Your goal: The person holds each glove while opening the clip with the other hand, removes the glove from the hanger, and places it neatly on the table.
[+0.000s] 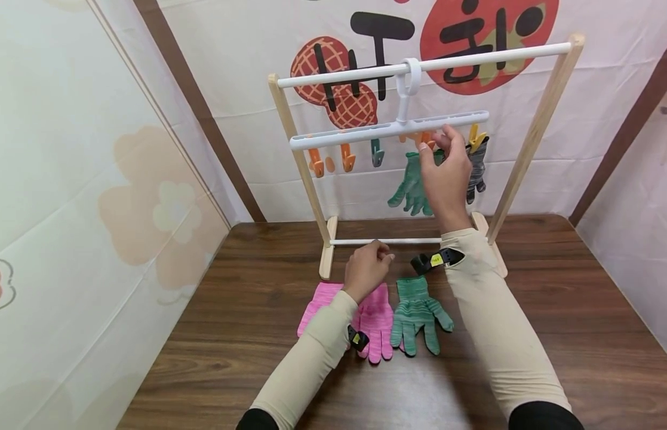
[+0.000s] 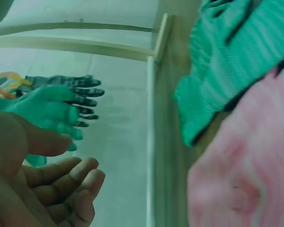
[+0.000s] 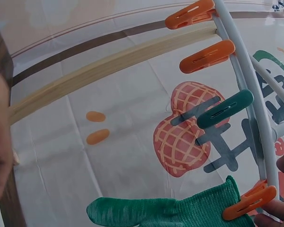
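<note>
My right hand (image 1: 447, 173) is raised to the hanger, thumb and fingers apart, fingertips right by an orange clip (image 3: 250, 202). That clip grips the cuff of a green glove (image 1: 412, 185) hanging below the white hanger bar (image 1: 344, 136). Farther right, a yellow clip (image 1: 476, 138) holds a black-and-grey glove (image 1: 476, 173), partly hidden behind my hand. My left hand (image 1: 367, 270) hovers over the table gloves, its fingers loosely bent around nothing. Beneath it lie pink gloves (image 1: 376, 322), partly covered by my forearm, and beside them a second green glove (image 1: 419, 316).
A wooden rack (image 1: 543, 125) with a white top rod (image 1: 494, 58) carries the hanger. Two orange clips (image 1: 346, 158) and a dark green clip (image 1: 377, 153) hang on its left half without gloves. The brown wooden table (image 1: 236, 334) meets a printed cloth wall behind.
</note>
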Action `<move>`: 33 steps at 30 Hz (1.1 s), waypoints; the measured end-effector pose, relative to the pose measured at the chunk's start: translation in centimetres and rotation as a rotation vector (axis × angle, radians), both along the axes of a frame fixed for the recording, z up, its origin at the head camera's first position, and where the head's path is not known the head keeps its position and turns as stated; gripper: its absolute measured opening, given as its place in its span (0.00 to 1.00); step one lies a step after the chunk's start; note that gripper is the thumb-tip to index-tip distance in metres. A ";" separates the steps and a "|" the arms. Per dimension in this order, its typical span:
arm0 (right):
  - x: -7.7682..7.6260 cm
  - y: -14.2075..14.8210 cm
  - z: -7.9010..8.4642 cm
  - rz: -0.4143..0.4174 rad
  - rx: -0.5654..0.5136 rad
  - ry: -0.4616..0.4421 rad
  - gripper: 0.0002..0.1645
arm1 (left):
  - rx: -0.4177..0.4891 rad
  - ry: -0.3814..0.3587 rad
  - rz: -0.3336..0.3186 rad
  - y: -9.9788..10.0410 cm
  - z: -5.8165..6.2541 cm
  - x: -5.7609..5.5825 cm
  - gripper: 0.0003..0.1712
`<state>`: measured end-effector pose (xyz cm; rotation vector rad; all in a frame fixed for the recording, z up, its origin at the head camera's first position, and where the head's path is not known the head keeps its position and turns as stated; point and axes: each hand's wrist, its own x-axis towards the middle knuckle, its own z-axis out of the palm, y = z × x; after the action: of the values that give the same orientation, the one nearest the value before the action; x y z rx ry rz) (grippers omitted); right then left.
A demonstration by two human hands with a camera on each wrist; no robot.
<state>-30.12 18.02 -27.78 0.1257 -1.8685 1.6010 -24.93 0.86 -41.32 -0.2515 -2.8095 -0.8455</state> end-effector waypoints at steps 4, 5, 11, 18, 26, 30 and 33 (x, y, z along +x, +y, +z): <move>-0.1 0.1 0.0 0.006 0.005 -0.006 0.32 | 0.069 0.061 -0.005 0.1 1.5 -0.3 0.11; -0.1 0.2 0.0 0.006 0.007 -0.005 0.32 | 0.088 0.077 -0.009 0.2 2.0 -0.4 0.12; -0.3 0.4 0.0 0.003 0.017 -0.001 0.31 | 0.161 0.177 -0.058 0.4 4.7 -0.8 0.12; -0.5 0.3 -0.2 0.009 0.024 -0.005 0.31 | 0.200 0.233 -0.071 0.8 6.5 -1.8 0.15; -0.7 0.6 -0.1 0.029 0.039 -0.006 0.32 | 0.228 0.283 -0.118 1.6 8.2 -2.2 0.16; -0.9 0.7 0.0 0.045 0.069 -0.012 0.34 | 0.230 0.290 -0.130 2.1 8.7 -2.1 0.16; -0.9 0.8 0.1 0.057 0.098 -0.019 0.35 | 0.236 0.289 -0.135 2.3 8.9 -2.1 0.16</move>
<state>-31.05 18.85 -27.64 0.2092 -1.9746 1.5534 -27.07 3.12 -32.42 -0.4871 -2.4227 -1.0648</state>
